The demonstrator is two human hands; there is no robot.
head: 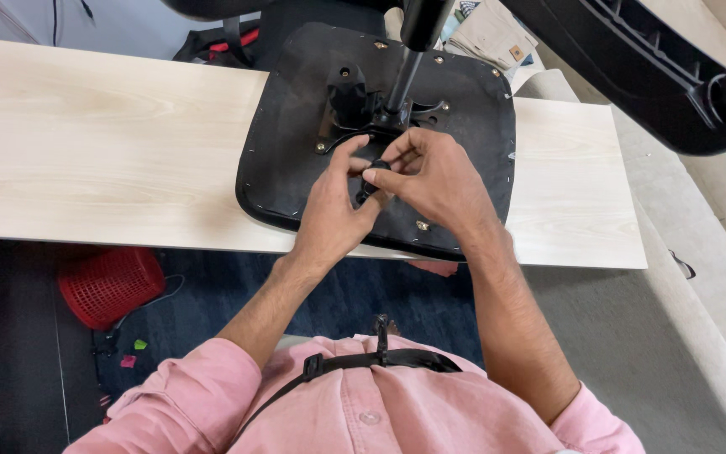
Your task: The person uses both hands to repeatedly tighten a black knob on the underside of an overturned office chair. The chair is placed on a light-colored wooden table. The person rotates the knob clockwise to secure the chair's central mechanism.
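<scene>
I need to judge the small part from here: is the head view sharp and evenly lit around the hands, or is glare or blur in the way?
Head view: soft, even light, no glare on the pale wooden tabletop; both hands sharp; the small black knob blends into the black upturned chair seat, detail lost; wide-angle bending at edges.

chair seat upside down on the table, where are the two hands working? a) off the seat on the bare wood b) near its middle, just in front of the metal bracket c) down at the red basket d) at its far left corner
b: the left hand and the right hand meet over a small black knob near the middle of the chair seat, just in front of the metal bracket.
</scene>
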